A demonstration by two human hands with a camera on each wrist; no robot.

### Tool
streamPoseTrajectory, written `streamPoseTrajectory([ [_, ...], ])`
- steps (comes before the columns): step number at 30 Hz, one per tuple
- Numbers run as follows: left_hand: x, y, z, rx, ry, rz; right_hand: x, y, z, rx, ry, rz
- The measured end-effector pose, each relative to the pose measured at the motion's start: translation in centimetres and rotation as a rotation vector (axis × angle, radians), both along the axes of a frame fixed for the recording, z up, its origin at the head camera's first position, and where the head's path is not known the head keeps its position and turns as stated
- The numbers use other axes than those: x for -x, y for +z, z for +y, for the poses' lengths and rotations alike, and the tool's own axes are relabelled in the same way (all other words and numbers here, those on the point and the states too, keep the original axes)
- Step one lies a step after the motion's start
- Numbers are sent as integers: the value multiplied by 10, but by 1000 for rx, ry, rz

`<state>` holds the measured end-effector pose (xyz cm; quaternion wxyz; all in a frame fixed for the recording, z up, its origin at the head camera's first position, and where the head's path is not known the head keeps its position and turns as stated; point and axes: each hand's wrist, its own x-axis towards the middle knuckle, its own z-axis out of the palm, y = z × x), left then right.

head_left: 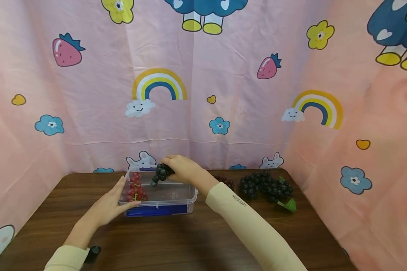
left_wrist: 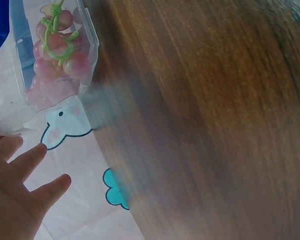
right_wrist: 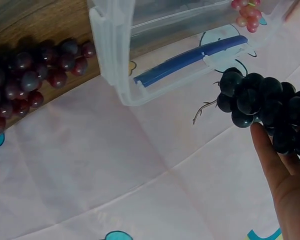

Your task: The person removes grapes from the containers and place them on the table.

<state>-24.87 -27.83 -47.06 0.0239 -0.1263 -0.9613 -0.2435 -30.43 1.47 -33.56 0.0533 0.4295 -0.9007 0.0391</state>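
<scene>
- The right hand [head_left: 183, 168] is curling its fingers [right_wrist: 270, 160] round a small bunch of black grapes [head_left: 161, 174] — gripping it, with the grapes hanging down from the hand just left of centre in the head view.
- That bunch is hanging over the open top of the clear plastic box [head_left: 176, 195], toward its far rim, apart from the box floor.
- The left hand [head_left: 110, 205] is lying with straight, spread fingers against the box's left end; it is touching the wall and gripping nothing. In the left wrist view its fingertips [left_wrist: 37, 152] are showing at the lower left, loosely extended.
- Inside the box, at its left end right by the left hand, a bunch of red grapes [head_left: 135, 188] is lying with its green stem showing.
- The box is sitting on the wooden table [head_left: 190, 241], its blue lid [head_left: 152, 210] tucked beneath it.
- Right of the box, a dark red bunch [head_left: 225, 181] and a larger black bunch with a leaf [head_left: 268, 186] are lying on the table, well apart from both hands.
</scene>
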Motion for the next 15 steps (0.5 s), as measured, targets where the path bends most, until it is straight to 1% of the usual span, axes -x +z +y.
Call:
streamPoseTrajectory([
  [9, 1, -1, 1, 5, -11, -7, -13, -6, 19, 12, -26, -38],
  [15, 1, 0, 1, 7, -3, 1, -23, -6, 31, 28, -20, -36],
])
